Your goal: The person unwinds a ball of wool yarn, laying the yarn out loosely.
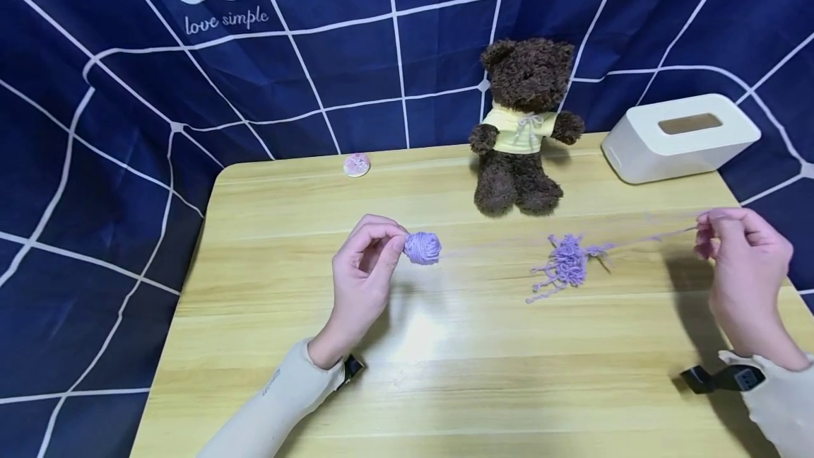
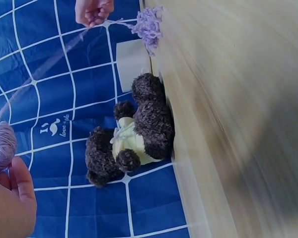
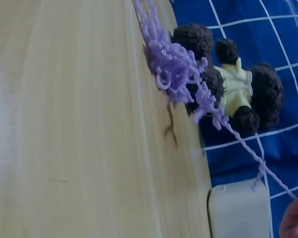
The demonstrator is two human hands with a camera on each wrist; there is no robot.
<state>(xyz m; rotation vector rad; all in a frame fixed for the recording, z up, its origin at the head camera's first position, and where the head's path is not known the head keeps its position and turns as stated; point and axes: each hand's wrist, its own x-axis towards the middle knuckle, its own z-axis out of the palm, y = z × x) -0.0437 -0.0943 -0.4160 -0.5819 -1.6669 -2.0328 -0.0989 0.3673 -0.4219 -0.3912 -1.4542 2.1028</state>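
Note:
Between its thumb and fingers my left hand (image 1: 364,274) pinches a small wound ball of purple yarn (image 1: 422,248), held above the table. My right hand (image 1: 747,267), at the table's right side, pinches purple yarn. A faint blurred strand spans the gap between ball and right hand. Another strand slopes from the right hand down to a loose, curly purple tangle (image 1: 568,261) between the hands. The left wrist view shows the ball (image 2: 2,146) at the fingertips; in the right wrist view the tangle (image 3: 176,69) has many loops, and the right hand (image 3: 295,218) shows only partly.
A brown teddy bear (image 1: 528,126) in a yellow top is at the table's back. Right of it is a white tissue box (image 1: 680,138). A small round pink item (image 1: 357,165) lies near the back edge of the wooden table (image 1: 267,345). Blue checked cloth (image 1: 356,41) hangs behind.

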